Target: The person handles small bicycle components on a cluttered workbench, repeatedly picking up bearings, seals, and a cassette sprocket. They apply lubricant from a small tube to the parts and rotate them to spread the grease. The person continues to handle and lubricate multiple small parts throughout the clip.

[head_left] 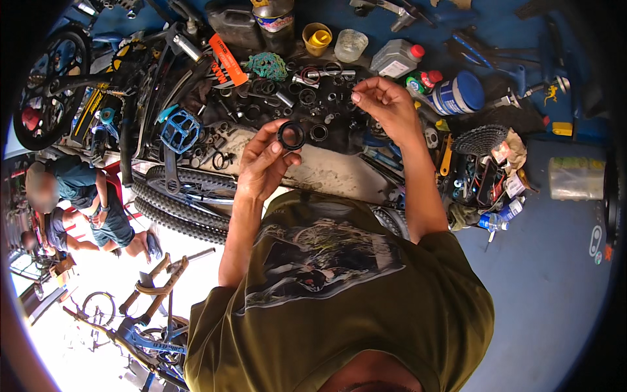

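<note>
Between the thumb and fingers of my left hand (264, 160) is a black ring (290, 135), held up over the bench's near edge with its opening facing me. My right hand (390, 111) is raised to the right of it, apart from the ring, with thumb and forefinger pinched together. Whatever those fingertips hold, if anything, is too small to make out. Below the hands, small rings, bolts and metal parts lie scattered on a dark, greasy cloth. One loose ring (319, 132) rests just right of the held one.
A blue pedal (180, 130) on a crank arm stands at the left. Bottles, a blue-and-white tub (459, 93) and a yellow cup (317, 38) line the back. A cassette (480, 138) lies right. Tyres (179, 212) sit below the bench. Two people and bicycles are at far left.
</note>
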Tool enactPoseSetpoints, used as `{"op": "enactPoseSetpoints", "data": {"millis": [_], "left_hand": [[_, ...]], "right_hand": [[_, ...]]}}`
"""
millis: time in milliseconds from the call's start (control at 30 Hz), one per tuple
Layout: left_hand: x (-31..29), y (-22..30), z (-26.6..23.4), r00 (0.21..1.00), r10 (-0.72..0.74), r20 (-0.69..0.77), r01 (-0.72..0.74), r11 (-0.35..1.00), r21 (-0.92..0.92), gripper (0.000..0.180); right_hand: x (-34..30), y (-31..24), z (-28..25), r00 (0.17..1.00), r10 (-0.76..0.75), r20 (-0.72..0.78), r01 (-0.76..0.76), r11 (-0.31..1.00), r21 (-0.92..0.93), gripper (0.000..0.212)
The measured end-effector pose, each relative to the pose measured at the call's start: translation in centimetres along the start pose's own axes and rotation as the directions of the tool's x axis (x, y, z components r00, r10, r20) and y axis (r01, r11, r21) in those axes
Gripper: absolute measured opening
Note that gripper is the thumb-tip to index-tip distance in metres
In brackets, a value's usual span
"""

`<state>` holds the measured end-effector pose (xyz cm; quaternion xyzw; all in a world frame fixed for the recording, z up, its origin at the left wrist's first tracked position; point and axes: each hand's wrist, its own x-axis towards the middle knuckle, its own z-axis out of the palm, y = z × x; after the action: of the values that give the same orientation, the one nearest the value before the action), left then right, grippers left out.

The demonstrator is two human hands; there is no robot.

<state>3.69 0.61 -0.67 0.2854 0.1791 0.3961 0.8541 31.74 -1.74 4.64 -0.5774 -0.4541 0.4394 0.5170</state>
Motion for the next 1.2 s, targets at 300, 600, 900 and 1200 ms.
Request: {"op": "enactPoseSetpoints", "data": {"millis": [300, 600, 900, 1200], "left_hand": [[0.6, 0.9, 1.9, 0.995, 0.032, 0.094, -0.023, 0.995, -0.099, 0.05], [0.3, 0.8, 1.5, 0.996, 0.033, 0.08, -0.032, 0.999, -0.019, 0.056], [0.4, 0.8, 1.2, 0.997, 0.03, 0.07, -0.029, 1.0, -0.012, 0.055], [0.5, 1.1, 1.4, 0.994, 0.054, 0.093, -0.046, 0.994, -0.096, 0.047]], "right_hand": [[-3.2, -5.3, 5.9, 0.984, -0.105, 0.142, 0.13, 0.974, -0.187, 0.017], [-3.0, -5.3, 6.9, 0.98, -0.136, 0.146, 0.172, 0.947, -0.271, 0.018], [-3.4, -5.6, 8.0, 0.971, -0.222, 0.091, 0.24, 0.911, -0.335, 0.016], [-3.8, -5.6, 8.3, 0.904, -0.408, 0.129, 0.413, 0.749, -0.518, 0.019]]}}
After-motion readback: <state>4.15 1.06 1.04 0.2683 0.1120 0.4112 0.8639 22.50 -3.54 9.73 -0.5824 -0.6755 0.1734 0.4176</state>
